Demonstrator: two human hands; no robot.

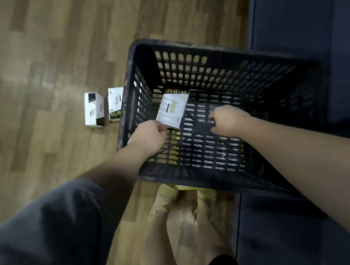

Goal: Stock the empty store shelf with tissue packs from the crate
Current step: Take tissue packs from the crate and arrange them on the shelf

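A dark perforated plastic crate (238, 58) stands on the wooden floor, partly against a dark blue surface. Inside it my left hand (148, 134) pinches the near edge of a white tissue pack (173, 110) with a black and yellow print, lifted off the crate's bottom. My right hand (228, 120) hovers over the crate's inside with fingers curled and nothing visible in them. Two more white tissue packs (93, 110) (115, 104) stand side by side on the floor just left of the crate. No shelf is in view.
Wooden floor (40, 62) spreads to the left and behind the crate. A dark blue low surface (310, 3) runs along the right side. My legs and yellow sandals (169, 196) are just below the crate's near wall.
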